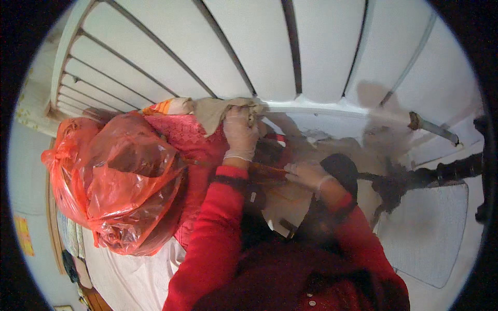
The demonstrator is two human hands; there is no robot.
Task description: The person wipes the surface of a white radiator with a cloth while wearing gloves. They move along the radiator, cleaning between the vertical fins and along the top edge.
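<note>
My left hand [240,132], in a thin clear glove, is closed on a beige cloth [210,113] beside the base of the white panels. Lower and to the right, my right hand [307,175] is also gloved, its fingers bent together at the end of a thin brownish strip [267,168]. Whether it grips that strip is too dim to tell. Pink-red textured fabric [179,136] lies left of my left hand. A large red see-through plastic bag [124,181], stuffed with dark contents, stands on the left.
White upright panels [270,46] with dark gaps span the far side. At the right are a short pipe end [433,128], a dark post [456,168] and a pale flat panel [425,233]. A whitish sheet [135,272] lies at the lower left.
</note>
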